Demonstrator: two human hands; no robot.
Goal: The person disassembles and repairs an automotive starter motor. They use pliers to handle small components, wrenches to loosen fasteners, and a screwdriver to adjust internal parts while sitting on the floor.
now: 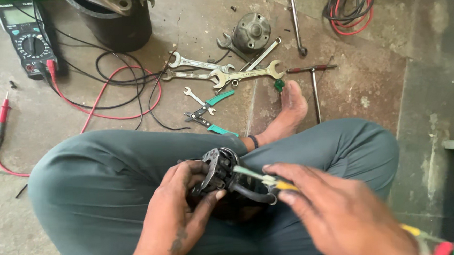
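Observation:
I sit cross-legged on a concrete floor. My left hand [182, 205] grips a small dark motor part [220, 170] with black wires, held over my lap. My right hand [335, 215] holds a thin yellow-and-green handled tool [261, 178], its tip resting against the part. A black cable loops from the part under the tool toward my right fingers.
Several spanners [245, 75] lie on the floor ahead, beside green-handled pliers [208, 115] and a round metal motor piece [251, 32]. A multimeter [28, 42] with red and black leads sits far left, a black bucket [115, 19] behind. A T-handle tool [314, 84] lies by my foot [288, 114].

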